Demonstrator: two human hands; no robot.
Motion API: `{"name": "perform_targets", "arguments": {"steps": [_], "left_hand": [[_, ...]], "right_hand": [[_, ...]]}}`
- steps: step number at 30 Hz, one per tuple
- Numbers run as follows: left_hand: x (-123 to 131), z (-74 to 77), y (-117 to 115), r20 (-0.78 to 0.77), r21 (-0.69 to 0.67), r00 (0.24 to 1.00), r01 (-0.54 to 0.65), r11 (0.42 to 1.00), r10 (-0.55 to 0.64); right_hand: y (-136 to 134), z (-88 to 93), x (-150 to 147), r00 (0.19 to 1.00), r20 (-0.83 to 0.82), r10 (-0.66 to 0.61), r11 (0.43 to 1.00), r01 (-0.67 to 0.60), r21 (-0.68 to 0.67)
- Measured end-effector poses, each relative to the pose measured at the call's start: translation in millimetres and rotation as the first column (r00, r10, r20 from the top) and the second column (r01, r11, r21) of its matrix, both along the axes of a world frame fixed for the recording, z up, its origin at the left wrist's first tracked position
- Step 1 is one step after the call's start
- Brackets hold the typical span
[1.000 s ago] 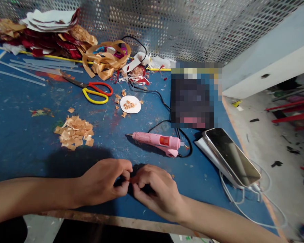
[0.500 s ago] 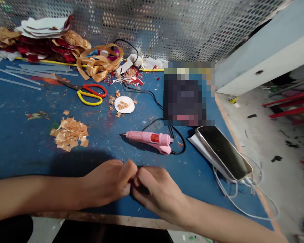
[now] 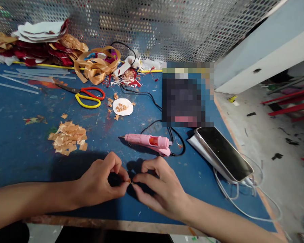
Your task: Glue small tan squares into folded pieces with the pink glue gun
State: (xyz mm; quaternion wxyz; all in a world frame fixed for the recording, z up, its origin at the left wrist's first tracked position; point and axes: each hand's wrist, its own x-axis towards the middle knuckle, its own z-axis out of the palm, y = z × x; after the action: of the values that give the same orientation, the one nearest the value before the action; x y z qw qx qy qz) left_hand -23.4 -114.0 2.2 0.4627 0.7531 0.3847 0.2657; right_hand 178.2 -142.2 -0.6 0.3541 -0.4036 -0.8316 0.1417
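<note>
My left hand (image 3: 103, 179) pinches a tiny folded scrap of gold ribbon (image 3: 129, 181) between thumb and forefinger. From the other side, the thumb and a fingertip of my right hand (image 3: 160, 189) close on the scrap's thin end; its other fingers are curled and raised. Just beyond my hands lies a pink hot glue gun (image 3: 147, 140), its nozzle pointing left. A white oval disc (image 3: 123, 107) carries several small folded gold pieces, with more scattered around it. Further left is a heap of flat gold ribbon squares (image 3: 68, 137).
Scissors (image 3: 87, 97) with red and yellow handles lie behind the heap. Clear glue sticks (image 3: 38, 76), a gold ribbon coil (image 3: 97, 67) and stacked red and white material (image 3: 43, 40) line the mesh back. A phone (image 3: 224, 153) with a white cable rests at the right edge.
My hands, closed together with thumbs touching before, have opened out into fingertip pinches. The small gold scrap between them now shows. The view has shifted slightly.
</note>
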Motion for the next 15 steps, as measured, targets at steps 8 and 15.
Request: {"name": "perform_targets", "arguments": {"steps": [8,15], "left_hand": [[-4.7,-7.1,-3.9,0.094,-0.051,0.995,0.027,0.998,-0.022],[-8.8,-11.0,-0.8,0.111,-0.032,0.993,0.046,0.998,-0.042]], "right_hand": [[-3.5,4.7,-2.6,1.000,0.007,-0.014,1.000,0.014,-0.008],[-3.5,0.7,-2.6,0.998,-0.047,-0.050,0.999,0.050,-0.003]]}}
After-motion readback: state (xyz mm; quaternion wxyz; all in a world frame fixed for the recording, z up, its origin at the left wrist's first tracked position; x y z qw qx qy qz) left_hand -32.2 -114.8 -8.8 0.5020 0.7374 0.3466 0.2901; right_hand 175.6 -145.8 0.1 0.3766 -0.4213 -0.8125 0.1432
